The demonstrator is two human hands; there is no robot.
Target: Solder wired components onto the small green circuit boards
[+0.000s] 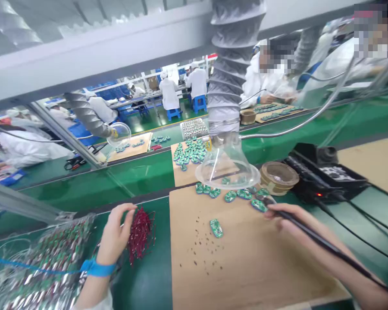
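My left hand (115,230), with a blue wrist strap (98,268), is at the upper left edge of a pile of short red wires (141,237). Its thumb and finger come together at the wires; what is between the tips is unclear. In my right hand (286,219) is a black soldering iron (313,236), slanting down to the right. Its front end is near a row of small green circuit boards (244,194), and blur hides whether it touches one. A single green circuit board (216,228) lies apart on the brown board (255,267), beside scattered dark specks.
A clear fume hood (228,172) hangs low over the board's back edge. To its right are a round brown container (279,177) and a black soldering station (323,174) with cables. Bundled wired parts (48,262) lie at left. Co-workers in white sit beyond.
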